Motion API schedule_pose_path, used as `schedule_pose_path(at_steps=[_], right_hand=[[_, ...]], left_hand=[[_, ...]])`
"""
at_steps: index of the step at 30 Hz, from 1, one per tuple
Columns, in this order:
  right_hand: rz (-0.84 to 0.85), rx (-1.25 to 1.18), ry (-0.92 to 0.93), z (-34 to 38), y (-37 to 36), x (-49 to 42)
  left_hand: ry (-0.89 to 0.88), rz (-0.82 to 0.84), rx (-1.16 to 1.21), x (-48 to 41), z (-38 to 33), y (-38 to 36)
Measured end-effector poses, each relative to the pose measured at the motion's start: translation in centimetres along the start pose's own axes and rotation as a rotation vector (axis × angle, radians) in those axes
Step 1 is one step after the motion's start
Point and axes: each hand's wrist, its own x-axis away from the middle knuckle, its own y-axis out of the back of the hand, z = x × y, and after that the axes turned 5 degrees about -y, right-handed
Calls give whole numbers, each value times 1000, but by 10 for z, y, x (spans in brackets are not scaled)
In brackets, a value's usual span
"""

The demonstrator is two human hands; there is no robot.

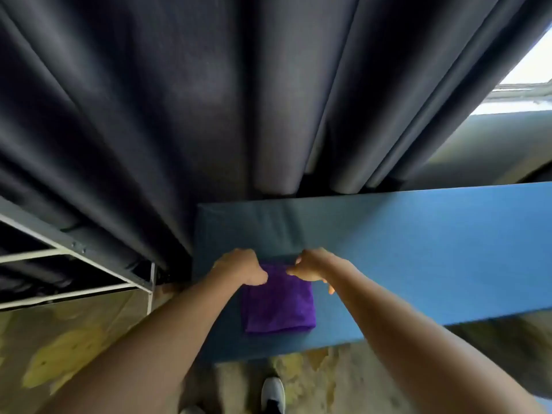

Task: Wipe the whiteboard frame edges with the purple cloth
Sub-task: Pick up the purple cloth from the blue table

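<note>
A folded purple cloth point(279, 306) lies flat on a blue padded bench point(418, 249), near its left end. My left hand point(240, 265) rests on the cloth's far left corner with its fingers curled down on it. My right hand point(313, 265) pinches the far right corner, thumb pointing inward. Both hands touch the cloth's far edge, and the cloth still lies on the bench. No whiteboard is in view.
Dark grey curtains point(209, 100) hang right behind the bench. A grey metal frame point(74, 249) stands at the left. A bright window point(531, 70) shows at the upper right. My white shoe point(273, 394) stands on the worn yellowish floor point(74, 348) below the bench.
</note>
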Motion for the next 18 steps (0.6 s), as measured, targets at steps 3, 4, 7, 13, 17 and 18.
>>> schedule_pose_path(at_steps=[3,4,7,13,17,18], right_hand=[[5,-27,-55,-3,-35,-33],[1,-51,-77,-5,-48,-40],[-72,-145,-140,-5,-65,-59],[-278,-705,-228,1,-89,-48],[34,-1286,-281,9,-66,-29],[103,-1372,-239,13,-57,-22]], left_hand=[[27,-57,48,-32,7,-33],[72,-86,50,-40,8,-46],[138,-294,71,-49,1,-74],[289,-491,779,-42,-11,-97],[353,-147,1350,-25,13,-73],[329,-99,1426,-15,23,-64]])
